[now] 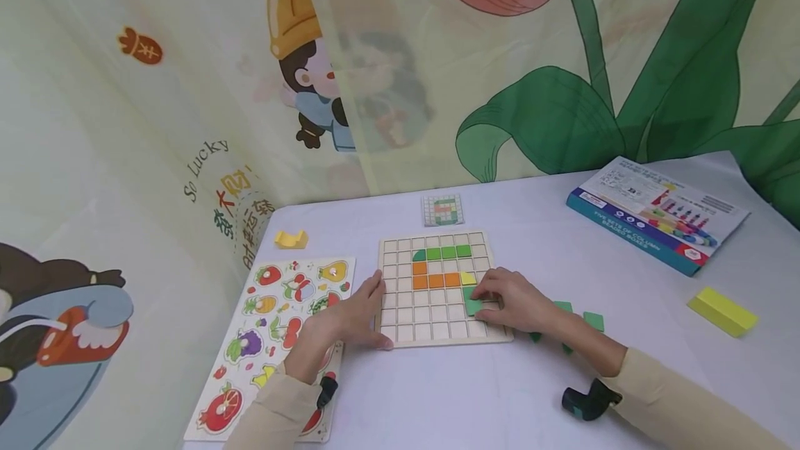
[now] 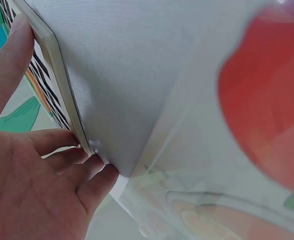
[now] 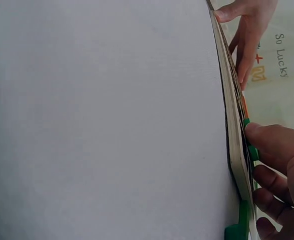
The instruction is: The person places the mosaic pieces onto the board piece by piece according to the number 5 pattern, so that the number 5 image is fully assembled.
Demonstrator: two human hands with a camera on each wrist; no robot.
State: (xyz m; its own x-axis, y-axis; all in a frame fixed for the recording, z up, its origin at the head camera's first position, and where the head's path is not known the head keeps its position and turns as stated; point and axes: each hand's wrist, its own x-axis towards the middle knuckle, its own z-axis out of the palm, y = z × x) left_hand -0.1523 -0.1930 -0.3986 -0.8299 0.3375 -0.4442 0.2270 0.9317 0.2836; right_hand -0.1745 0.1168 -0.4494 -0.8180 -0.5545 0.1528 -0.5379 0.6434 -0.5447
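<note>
A wooden grid board (image 1: 425, 333) lies on the table, carrying colored pieces. My left hand (image 1: 353, 314) rests against its left side, fingers extended along the edge and thumb by the near left corner. With thumb and fingers, my right hand (image 1: 515, 301) pinches a green piece (image 1: 471, 302) at the board's right part, just below a yellow piece (image 1: 467, 278). Orange pieces (image 1: 435, 281) form an L, and a row of green squares (image 1: 448, 253) with a rounded dark green piece (image 1: 419, 255) lies above. In the right wrist view the fingers partly cover the green piece (image 3: 253, 153).
Loose green pieces (image 1: 593, 321) lie under and beside the right forearm. A fruit puzzle board (image 1: 240, 311) is at left, with a yellow arched block (image 1: 291, 239) behind it. Beyond the grid board sits a pattern card (image 1: 442, 210). A box (image 1: 656, 214) and yellow block (image 1: 722, 312) are at right.
</note>
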